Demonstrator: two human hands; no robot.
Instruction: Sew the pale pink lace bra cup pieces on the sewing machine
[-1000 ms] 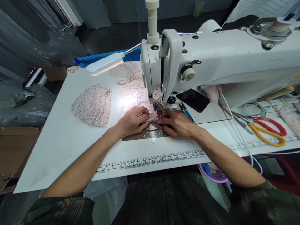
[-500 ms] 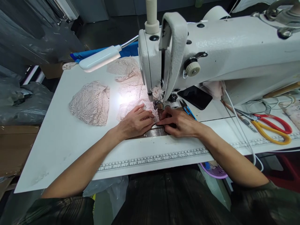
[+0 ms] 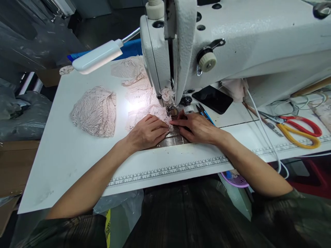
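Note:
A piece of pale pink lace fabric (image 3: 148, 112) lies under the sewing machine's presser foot (image 3: 169, 111). My left hand (image 3: 148, 132) rests on its near edge, fingers together and closed on the lace. From the right, my right hand (image 3: 198, 127) reaches in with bent fingers, its index fingertip at the lace edge just in front of the foot. What lies beneath the fingertips is mostly hidden. A pink fabric rosette (image 3: 167, 95) hangs on the machine head (image 3: 157, 58) above the foot.
Folded lace (image 3: 94, 112) sits on the white table (image 3: 59, 155) to the left, below a lamp (image 3: 98, 57). Blue thread snips (image 3: 205, 113), a black phone (image 3: 213, 99) and red-and-yellow-handled scissors (image 3: 297, 132) lie on the right. A printed ruler (image 3: 168, 171) runs along the front edge.
My view has shifted, so the machine appears higher and farther left. The fingertips of both hands stay at the lace edge; my right fingers have straightened slightly.

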